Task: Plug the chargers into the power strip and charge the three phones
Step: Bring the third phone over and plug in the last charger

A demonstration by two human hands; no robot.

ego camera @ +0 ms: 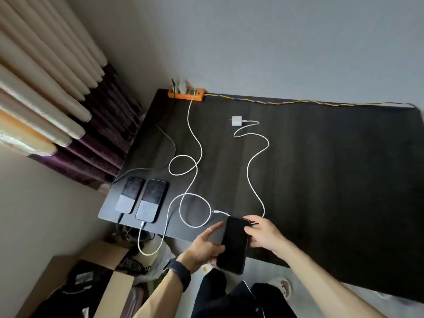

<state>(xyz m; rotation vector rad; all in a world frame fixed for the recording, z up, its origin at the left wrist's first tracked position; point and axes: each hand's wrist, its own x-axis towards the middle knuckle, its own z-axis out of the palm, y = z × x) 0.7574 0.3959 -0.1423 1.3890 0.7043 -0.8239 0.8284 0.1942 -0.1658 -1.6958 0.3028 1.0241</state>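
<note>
The third phone (pixel 234 245), black with a dark screen, is held over the front edge of the dark table (pixel 321 180). My left hand (pixel 204 247) holds its lower left edge, index finger stretched out. My right hand (pixel 263 235) grips its upper right edge. A loose white cable plug (pixel 219 212) lies just left of the phone's top. The cable runs back to an unplugged white charger (pixel 236 121) lying on the table. Two other phones (pixel 129 195) (pixel 151 200) lie side by side at the left corner, each with a cable in it. The orange power strip (pixel 185 94) at the back left carries two plugs.
A braided cord (pixel 298 102) runs from the strip along the table's back edge against the wall. White cable loops (pixel 195 171) cross the table's left half. Curtains (pixel 57 99) hang at the left. An open cardboard box (pixel 75 283) stands on the floor below the left corner.
</note>
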